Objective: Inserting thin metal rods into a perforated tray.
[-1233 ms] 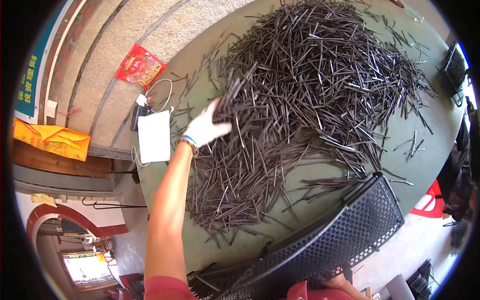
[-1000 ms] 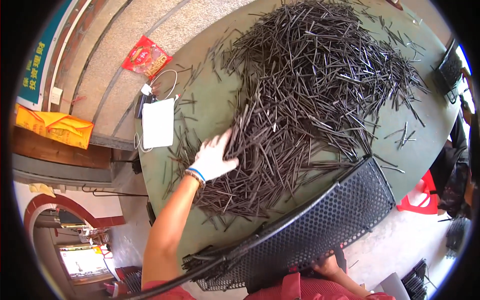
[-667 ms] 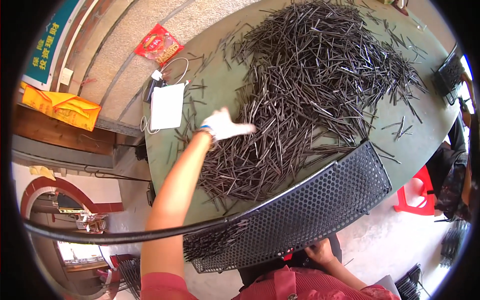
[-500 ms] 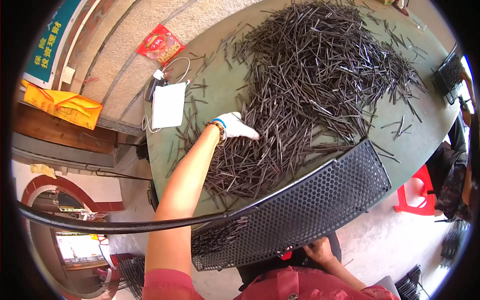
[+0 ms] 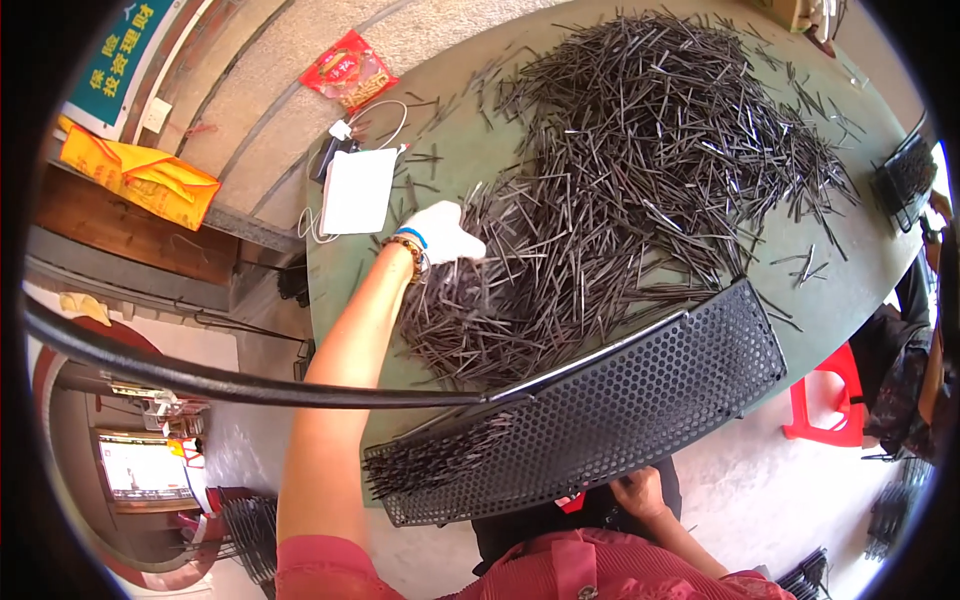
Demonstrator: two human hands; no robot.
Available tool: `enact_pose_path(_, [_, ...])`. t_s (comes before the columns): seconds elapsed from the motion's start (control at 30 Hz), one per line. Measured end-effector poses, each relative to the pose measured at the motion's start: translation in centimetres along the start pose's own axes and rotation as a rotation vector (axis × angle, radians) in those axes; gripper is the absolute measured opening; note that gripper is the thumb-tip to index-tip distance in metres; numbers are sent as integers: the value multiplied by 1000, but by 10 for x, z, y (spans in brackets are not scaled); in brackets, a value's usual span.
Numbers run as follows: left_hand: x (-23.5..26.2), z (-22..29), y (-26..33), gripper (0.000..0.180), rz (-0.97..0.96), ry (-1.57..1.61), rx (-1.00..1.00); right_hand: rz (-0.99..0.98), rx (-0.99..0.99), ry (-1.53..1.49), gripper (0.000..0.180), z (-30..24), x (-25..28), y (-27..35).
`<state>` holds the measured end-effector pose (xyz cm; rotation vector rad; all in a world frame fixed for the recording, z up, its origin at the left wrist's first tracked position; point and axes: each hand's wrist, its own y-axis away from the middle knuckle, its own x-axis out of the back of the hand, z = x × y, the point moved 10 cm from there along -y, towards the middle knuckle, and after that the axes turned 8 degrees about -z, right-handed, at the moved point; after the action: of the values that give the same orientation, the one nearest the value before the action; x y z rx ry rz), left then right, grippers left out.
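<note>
My left hand (image 5: 445, 232), in a white glove with a blue band and beads at the wrist, is on the left part of a heap of thin dark sticks (image 5: 640, 140). It looks curled around some of them, its thumb toward the right; the fingertips are hidden, and sticks beside it are blurred. In front of me a black perforated panel (image 5: 620, 370) stands slanted along the table's near edge. Many dark sticks crowd its left end (image 5: 430, 465). Below the panel's lower edge, my bare right hand (image 5: 642, 492) is curled; what it may hold is hidden.
A black bar (image 5: 250, 388) crosses from the left to the panel. On the green table (image 5: 400, 350) lie a white flat box (image 5: 358, 192), a cable and a red packet (image 5: 348, 72). A red stool (image 5: 830, 400) and another person's dark clothing (image 5: 900, 360) are at right.
My left hand has moved left and slightly up over the heap, and sticks around it have shifted. The panel's left end appears a little higher and farther left. My right hand stays below the panel.
</note>
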<state>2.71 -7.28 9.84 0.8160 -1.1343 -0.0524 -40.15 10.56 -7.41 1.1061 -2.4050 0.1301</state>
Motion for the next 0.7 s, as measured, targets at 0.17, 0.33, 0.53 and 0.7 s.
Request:
enact_pose_path(0.17, [-29,9,-9,106,-53,-147,-13,-17,-30,43,11,2,-6,-2])
enact_pose_path(0.33, [-56,10,-24,128,4,99,-105,-12,-42,30,13,-3,-10,-4])
enact_pose_path(0.53, [-54,-6,-21,113,-141,-227,77,44,-14,95,18,-2,-3,-9])
enact_pose_path(0.7, [-63,-2,-39,90,-111,-64,65,8,-45,95,19,-3,-6,-8])
